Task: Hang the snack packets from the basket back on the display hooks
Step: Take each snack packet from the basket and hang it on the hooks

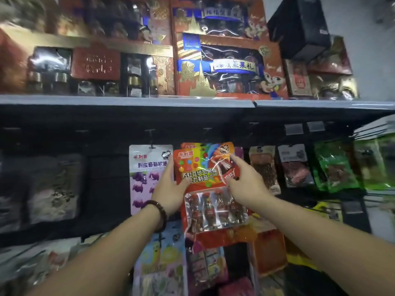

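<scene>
Both forearms reach up from below. The left hand (168, 189) sits nearer the lower edge, its thumb clamping the rainbow candy packet (201, 167) at the bottom left corner. The right hand (245, 182) lays a straight forefinger on the upper right — whether it pinches, I cannot tell. The packet stands upright, glossy orange, long axis vertical, its top edge below the display hook (207, 130) — overlapping a hanging cola-gummy packet (213, 210).
</scene>
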Tool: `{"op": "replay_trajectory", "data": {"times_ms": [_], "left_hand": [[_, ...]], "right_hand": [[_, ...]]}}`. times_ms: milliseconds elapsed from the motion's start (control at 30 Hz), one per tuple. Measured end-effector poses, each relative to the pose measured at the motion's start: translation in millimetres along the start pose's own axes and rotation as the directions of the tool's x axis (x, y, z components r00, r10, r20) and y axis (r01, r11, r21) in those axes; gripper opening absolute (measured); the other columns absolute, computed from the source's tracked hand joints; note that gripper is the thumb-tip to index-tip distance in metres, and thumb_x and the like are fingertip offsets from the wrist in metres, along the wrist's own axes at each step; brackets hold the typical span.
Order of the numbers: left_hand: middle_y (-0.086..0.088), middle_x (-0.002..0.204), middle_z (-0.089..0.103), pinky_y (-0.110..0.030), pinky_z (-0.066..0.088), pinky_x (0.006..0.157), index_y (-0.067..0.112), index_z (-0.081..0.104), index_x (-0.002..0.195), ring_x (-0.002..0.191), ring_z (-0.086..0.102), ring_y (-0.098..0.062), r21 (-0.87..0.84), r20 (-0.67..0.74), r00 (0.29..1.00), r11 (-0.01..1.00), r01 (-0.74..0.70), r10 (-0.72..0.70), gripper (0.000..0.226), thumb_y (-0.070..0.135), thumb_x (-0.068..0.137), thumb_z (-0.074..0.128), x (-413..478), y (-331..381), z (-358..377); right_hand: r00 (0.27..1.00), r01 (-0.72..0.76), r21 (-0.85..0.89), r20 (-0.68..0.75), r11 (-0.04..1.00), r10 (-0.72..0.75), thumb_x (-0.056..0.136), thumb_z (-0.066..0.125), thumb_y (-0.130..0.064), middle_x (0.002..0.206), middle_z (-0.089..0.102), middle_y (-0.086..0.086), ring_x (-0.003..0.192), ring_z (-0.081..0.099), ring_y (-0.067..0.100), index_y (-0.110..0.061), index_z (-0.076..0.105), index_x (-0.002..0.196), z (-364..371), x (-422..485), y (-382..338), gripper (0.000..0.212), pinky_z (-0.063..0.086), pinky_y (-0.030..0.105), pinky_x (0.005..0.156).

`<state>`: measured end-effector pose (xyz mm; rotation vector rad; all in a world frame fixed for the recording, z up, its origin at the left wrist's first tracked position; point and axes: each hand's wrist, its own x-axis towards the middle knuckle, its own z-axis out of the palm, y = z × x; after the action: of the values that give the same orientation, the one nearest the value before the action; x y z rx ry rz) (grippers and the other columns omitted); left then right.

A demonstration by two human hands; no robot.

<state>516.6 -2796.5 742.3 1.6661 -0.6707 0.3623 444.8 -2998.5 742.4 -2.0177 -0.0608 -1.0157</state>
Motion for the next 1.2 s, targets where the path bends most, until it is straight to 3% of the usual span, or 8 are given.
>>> {"op": "replay_trajectory", "data": {"times_ms": [67,167,333,500,600,767,900,1200], "left_hand": [[0.003,0.128,0.073,-0.050,0.067,0.081,0.063,0.019,0.154,0.098,0.080,-0.024,-0.009,-0.011,1.000,1.000,-0.001,0.001,0.080,0.024,0.103,0.067,20.7,3.2,7.5],[0.005,0.134,0.070,-0.048,0.067,0.080,0.061,0.010,0.158,0.099,0.078,-0.022,0.038,-0.036,0.999,0.999,-0.013,0.014,0.089,0.028,0.101,0.070,51.3,9.9,12.7],[0.009,0.129,0.062,-0.047,0.067,0.081,0.052,0.002,0.163,0.104,0.075,-0.024,0.100,-0.051,0.996,0.993,-0.068,0.073,0.098,0.024,0.100,0.071,91.2,20.4,9.4],[0.008,0.132,0.064,-0.051,0.064,0.089,0.045,0.028,0.162,0.108,0.074,-0.025,0.122,-0.080,0.994,0.991,-0.063,0.073,0.078,0.025,0.100,0.071,101.9,13.5,14.2],[0.007,0.123,0.064,-0.048,0.067,0.079,0.043,0.037,0.159,0.097,0.077,-0.024,0.137,-0.064,0.997,0.990,-0.027,0.036,0.068,0.027,0.101,0.069,106.8,11.6,18.2],[0.000,0.127,0.063,-0.045,0.068,0.071,0.040,0.037,0.160,0.088,0.079,-0.023,0.128,-0.041,0.999,0.991,0.033,-0.028,0.066,0.030,0.102,0.068,108.1,14.4,24.6],[-0.003,0.130,0.064,-0.046,0.069,0.072,0.039,0.036,0.160,0.088,0.080,-0.022,0.114,-0.043,0.999,0.993,0.032,-0.028,0.066,0.030,0.103,0.067,108.9,11.2,24.1],[0.001,0.135,0.060,-0.050,0.067,0.077,0.043,0.033,0.160,0.100,0.076,-0.026,0.182,-0.061,0.998,0.983,0.013,-0.002,0.070,0.024,0.102,0.068,105.8,-5.0,19.4]], "right_hand": [[1.000,-0.013,-0.031,-0.027,0.999,0.012,0.107,0.059,-0.011,0.113,0.068,-0.012,0.087,0.076,0.012,-0.038,0.033,0.167,-1.2,25.0,2.5,0.071,0.058,0.025,0.055],[0.998,-0.049,-0.052,-0.039,0.997,0.047,0.102,0.056,-0.008,0.103,0.068,-0.014,0.086,0.078,0.023,-0.040,0.036,0.165,-1.0,63.0,7.3,0.073,0.067,0.038,0.066],[0.995,-0.050,-0.058,-0.085,0.997,0.045,0.099,0.057,-0.017,0.129,0.070,0.000,0.103,0.073,0.024,-0.036,0.042,0.163,1.2,110.2,6.4,0.068,0.064,0.044,0.091],[0.993,-0.101,-0.046,-0.073,0.994,0.098,0.097,0.058,-0.023,0.113,0.077,-0.002,0.094,0.077,0.019,-0.032,0.053,0.157,7.0,129.7,12.5,0.061,0.065,0.040,0.088],[0.990,-0.123,-0.044,-0.068,0.991,0.120,0.100,0.057,-0.025,0.114,0.075,0.001,0.091,0.079,0.019,-0.031,0.050,0.158,5.8,134.7,15.9,0.058,0.066,0.039,0.083],[0.988,-0.151,-0.066,-0.051,0.986,0.148,0.105,0.055,-0.031,0.110,0.076,0.003,0.091,0.079,0.019,-0.026,0.054,0.155,0.1,132.5,14.1,0.050,0.065,0.040,0.081],[0.990,-0.139,-0.071,-0.044,0.988,0.136,0.108,0.055,-0.031,0.106,0.073,0.001,0.087,0.078,0.014,-0.025,0.051,0.157,1.2,127.2,9.9,0.050,0.059,0.031,0.065],[0.989,-0.132,-0.113,0.045,0.985,0.138,0.103,0.062,-0.028,0.120,0.074,0.002,0.096,0.077,0.017,-0.029,0.045,0.162,14.7,133.9,28.9,0.061,0.067,0.038,0.083]]}}
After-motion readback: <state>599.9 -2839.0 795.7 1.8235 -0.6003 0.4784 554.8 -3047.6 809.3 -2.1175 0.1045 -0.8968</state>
